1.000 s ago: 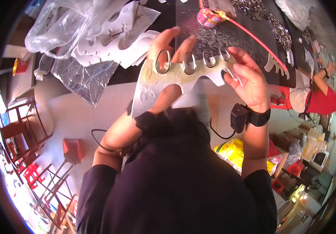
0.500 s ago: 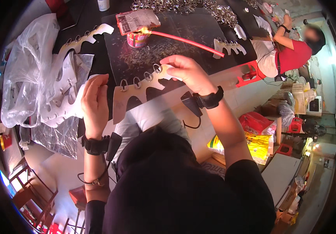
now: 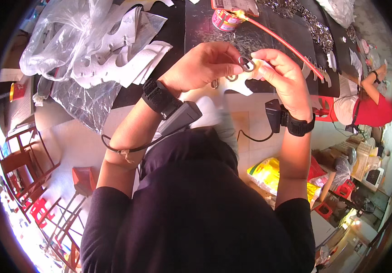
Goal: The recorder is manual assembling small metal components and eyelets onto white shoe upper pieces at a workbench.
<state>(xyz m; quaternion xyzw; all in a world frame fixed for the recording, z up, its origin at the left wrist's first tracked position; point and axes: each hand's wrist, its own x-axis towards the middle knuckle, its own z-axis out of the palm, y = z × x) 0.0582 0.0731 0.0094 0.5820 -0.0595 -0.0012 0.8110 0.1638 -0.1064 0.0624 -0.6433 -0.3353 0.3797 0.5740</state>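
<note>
Nearer the wearer than the pink-red tin [image 3: 224,21], a white scalloped sheet [image 3: 240,86] is pinched at its end by the right grip [image 3: 291,88]; its metal ring [image 3: 250,69] is met by the left grip [image 3: 198,66], nearly closed, hold unclear.

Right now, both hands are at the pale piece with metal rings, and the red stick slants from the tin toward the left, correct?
No: the head view shows the red stick slanting rightward from the tin. The left hand and right hand are at the ringed pale piece.
</note>
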